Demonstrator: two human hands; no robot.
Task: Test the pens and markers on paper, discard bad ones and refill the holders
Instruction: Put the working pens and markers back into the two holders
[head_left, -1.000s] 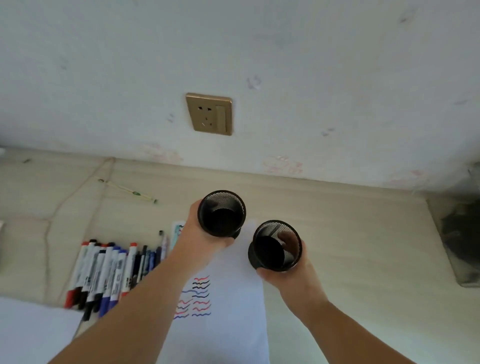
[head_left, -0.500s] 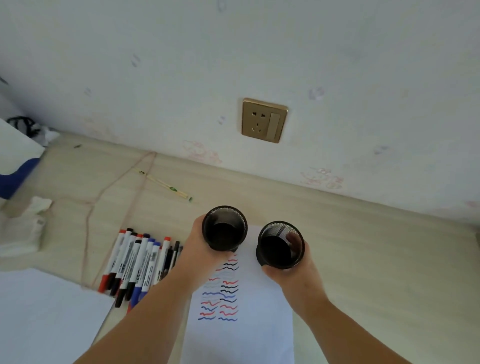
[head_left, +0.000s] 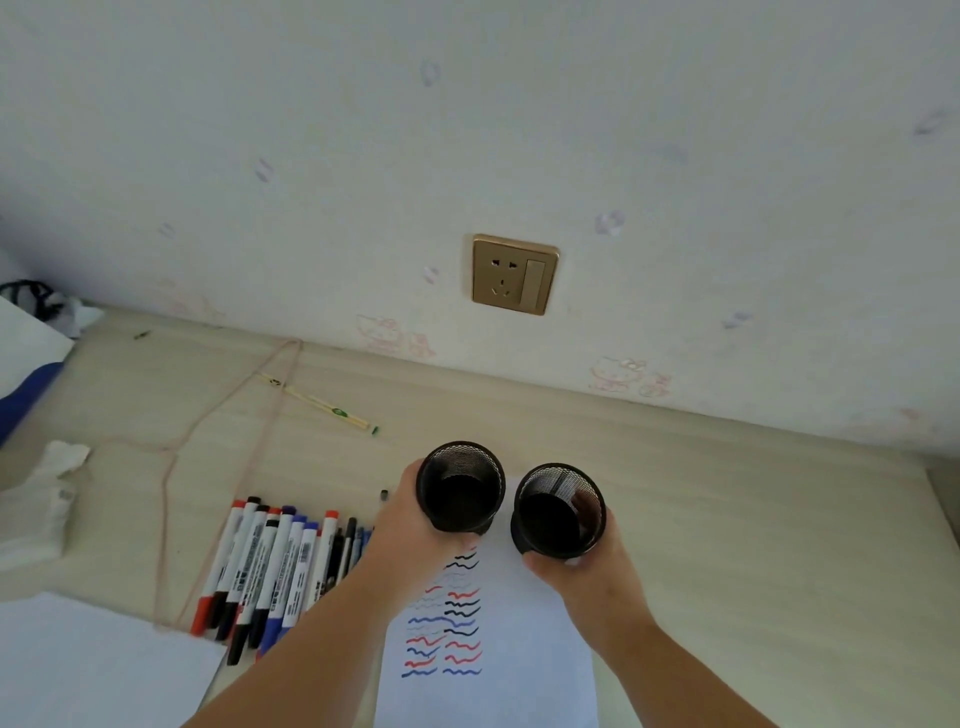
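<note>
Holders, both empty: left holder (head_left: 460, 487) in left hand's (head_left: 415, 525) grip, right holder (head_left: 560, 512) in right hand's (head_left: 587, 564).

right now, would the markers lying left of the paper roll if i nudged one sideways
Probably yes: the markers have round barrels and lie flat on the smooth table. Packed side by side, a nudged one would likely push its neighbours rather than roll free. They look light, so a slight touch may shift several.

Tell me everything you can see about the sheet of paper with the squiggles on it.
The test sheet is plain white paper lying flat on the pale wooden desk, running off the bottom edge. Two columns of short wavy strokes in red, blue, black and faint grey mark its middle. Its far end is hidden under the left hand and right hand, each holding a black mesh holder.
</note>
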